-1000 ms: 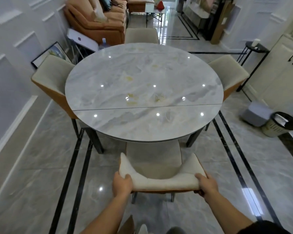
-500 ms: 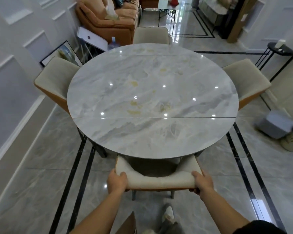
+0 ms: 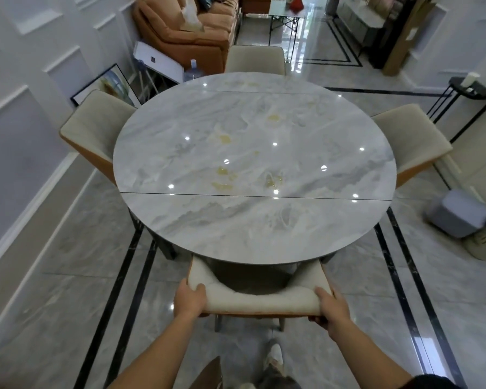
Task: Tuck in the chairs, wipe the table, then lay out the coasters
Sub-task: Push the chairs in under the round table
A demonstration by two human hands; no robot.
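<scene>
Near chair (image 3: 260, 300), bottom centre of frame, now pushed much further in than a sec ago — seat gone under the table (image 3: 253, 169) rim, only the curved backrest and a sliver of cushion left showing. Was well clear of the edge a sec earlier, halfway under half a sec back. Left hand (image 3: 190, 300) wrapped round the left end of the backrest, thumb on top, fingers curled under; right hand (image 3: 331, 311) clamped on the right end the same way. Both grips closed on the chair, arms stretched fwd.

Meaning for task: first chair close to tucked, prob. a last short shove or done already. Backrest near the tabletop edge, can't tell if touching.

Three more chairs round the table: left chair (image 3: 96, 130) at mid left, right chair (image 3: 410, 138) at mid right, far chair (image 3: 254, 60) at top centre. All with backs close to the rim; side ones angled, so maybe needing a nudge — hard to judge from here.

Tabletop not wiped yet: yellowish stains (image 3: 222, 178) around centre, plus smears nearer the right. No cloth or coasters in view anywhere, so those to be fetched from out of frame. Wipe and coaster steps not started.

Shoe (image 3: 274, 357) at bottom, just behind the chair legs.
</scene>
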